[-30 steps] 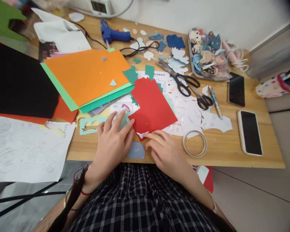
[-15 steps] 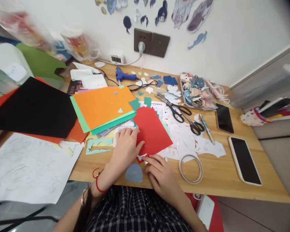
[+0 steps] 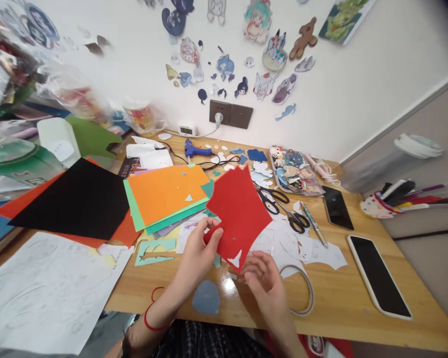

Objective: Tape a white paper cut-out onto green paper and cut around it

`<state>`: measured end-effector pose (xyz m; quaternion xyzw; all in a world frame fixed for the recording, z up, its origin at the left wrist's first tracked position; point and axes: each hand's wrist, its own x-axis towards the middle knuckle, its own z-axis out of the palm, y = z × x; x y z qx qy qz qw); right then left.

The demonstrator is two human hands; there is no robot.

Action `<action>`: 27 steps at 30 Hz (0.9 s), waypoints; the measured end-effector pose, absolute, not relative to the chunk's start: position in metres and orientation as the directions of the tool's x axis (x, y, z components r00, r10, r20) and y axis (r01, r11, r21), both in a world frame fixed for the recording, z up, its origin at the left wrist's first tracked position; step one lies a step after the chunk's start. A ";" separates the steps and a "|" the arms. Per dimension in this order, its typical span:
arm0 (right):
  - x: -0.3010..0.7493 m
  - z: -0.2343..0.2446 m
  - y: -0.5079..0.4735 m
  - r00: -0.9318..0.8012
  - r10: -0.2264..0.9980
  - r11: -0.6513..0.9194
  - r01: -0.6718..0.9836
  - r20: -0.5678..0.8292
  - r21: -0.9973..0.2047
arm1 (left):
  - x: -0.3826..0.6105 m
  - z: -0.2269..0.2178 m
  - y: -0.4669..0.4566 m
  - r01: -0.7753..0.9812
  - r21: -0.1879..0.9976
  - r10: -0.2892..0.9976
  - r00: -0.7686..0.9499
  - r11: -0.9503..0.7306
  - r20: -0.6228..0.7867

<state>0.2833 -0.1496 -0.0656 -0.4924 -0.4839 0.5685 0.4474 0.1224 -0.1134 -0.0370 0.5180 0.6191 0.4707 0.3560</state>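
Observation:
My left hand (image 3: 205, 243) pinches the left edge of a red sheet of paper (image 3: 235, 209), which is raised and tilted above the desk. A small white paper scrap (image 3: 235, 258) lies on the sheet's lower part. Just below and right of the sheet's bottom corner is my right hand (image 3: 263, 281), its fingers loosely curled and apart; I see nothing held in it. Whether its fingertips touch the red paper is unclear. A grey-blue paper piece (image 3: 206, 297) rests on the desk between my forearms.
Left stand stacked orange sheets (image 3: 164, 191), a black sheet (image 3: 74, 204) and a sketched white page (image 3: 45, 293). Scissors (image 3: 297, 222), a pen (image 3: 314, 226), a tape roll (image 3: 310, 293) and a white-framed phone (image 3: 379, 276) lie right. Behind is a blue glue gun (image 3: 196, 150).
The red paper has been lifted off the desk, with my left hand now gripping its edge. My right hand has moved slightly away from its corner. The view has tilted upward, showing more wall.

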 end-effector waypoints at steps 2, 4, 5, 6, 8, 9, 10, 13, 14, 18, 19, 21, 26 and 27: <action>0.278 -0.054 -0.143 -0.208 0.957 -0.237 -0.175 -0.200 -0.956 | 0.130 -0.035 -0.118 0.232 0.973 0.966 -0.255 0.013 0.049; 0.274 -0.040 -0.136 -0.210 0.953 -0.253 -0.160 -0.217 -0.954 | 0.136 -0.034 -0.123 0.169 0.985 0.961 -0.275 0.014 0.034; 0.272 -0.034 -0.133 -0.204 0.955 -0.243 -0.130 -0.214 -0.961 | 0.137 -0.032 -0.125 0.142 0.990 0.961 -0.277 0.017 0.023; 0.270 -0.028 -0.131 -0.197 0.957 -0.233 -0.094 -0.211 -0.968 | 0.137 -0.029 -0.127 0.117 0.993 0.962 -0.271 0.022 0.011; 0.268 -0.019 -0.128 -0.208 0.954 -0.228 -0.028 -0.218 -0.973 | 0.133 -0.022 -0.129 0.076 0.996 0.973 -0.228 0.038 -0.020; 0.267 -0.016 -0.127 -0.219 0.949 -0.231 -0.002 -0.225 -0.973 | 0.129 -0.017 -0.129 0.060 0.997 0.982 -0.183 0.052 -0.040; 0.267 -0.014 -0.127 -0.233 0.945 -0.234 0.016 -0.231 -0.972 | 0.126 -0.013 -0.130 0.049 0.996 0.990 -0.126 0.069 -0.063; 0.267 -0.008 -0.126 -0.300 0.926 -0.233 0.029 -0.231 -0.972 | 0.116 -0.001 -0.130 0.038 0.992 0.991 0.045 0.122 -0.124; 0.267 -0.006 -0.126 -0.331 0.917 -0.227 0.023 -0.222 -0.974 | 0.114 0.001 -0.130 0.038 0.990 0.988 0.080 0.132 -0.135; 0.272 0.003 -0.126 -0.452 0.879 -0.182 -0.018 -0.154 -0.983 | 0.112 0.007 -0.134 0.032 0.989 0.982 0.115 0.148 -0.150; 0.274 0.006 -0.126 -0.472 0.869 -0.177 -0.018 -0.148 -0.984 | 0.112 0.007 -0.135 0.031 0.988 0.981 0.117 0.150 -0.152; 0.277 0.010 -0.127 -0.485 0.863 -0.160 0.007 -0.144 -0.987 | 0.113 0.009 -0.138 0.033 0.988 0.980 0.127 0.151 -0.154; 0.281 0.015 -0.131 -0.426 0.895 -0.077 0.139 -0.130 -0.987 | 0.115 0.012 -0.143 0.070 0.989 0.973 0.183 0.131 -0.142; 0.281 0.015 -0.131 -0.425 0.895 -0.078 0.146 -0.134 -0.986 | 0.115 0.013 -0.144 0.081 0.989 0.971 0.191 0.128 -0.141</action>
